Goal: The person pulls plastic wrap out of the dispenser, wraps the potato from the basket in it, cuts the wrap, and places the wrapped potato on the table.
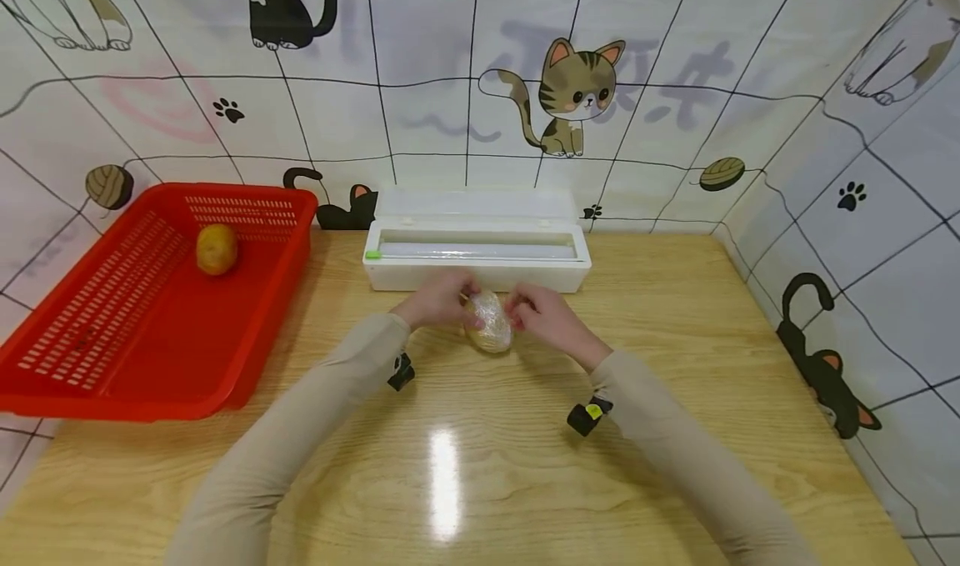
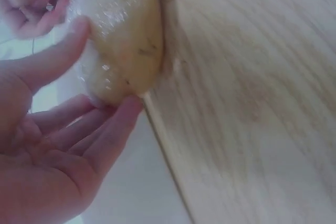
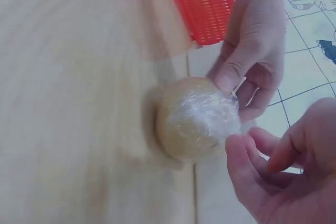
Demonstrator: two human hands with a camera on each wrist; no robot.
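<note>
A potato [image 1: 491,326] wrapped in clear plastic wrap [image 3: 202,116] rests on the wooden table, just in front of the white cling-film box [image 1: 480,276]. My left hand [image 1: 441,299] holds it from the left, thumb on one side and fingertips under the other, as the left wrist view shows. At its right side my right hand [image 1: 551,320] has its fingers curled. In the right wrist view, the fingertips [image 3: 237,145] meet the edge of the wrap and appear to pinch it. The exact contact is partly hidden.
A red plastic basket [image 1: 258,366] stands at the left with one unwrapped potato [image 1: 217,249] inside. The box's lid [image 1: 480,203] is raised, showing the film roll [image 1: 480,251]. Cat-patterned sheeting [image 1: 420,116] borders the table's back and right side.
</note>
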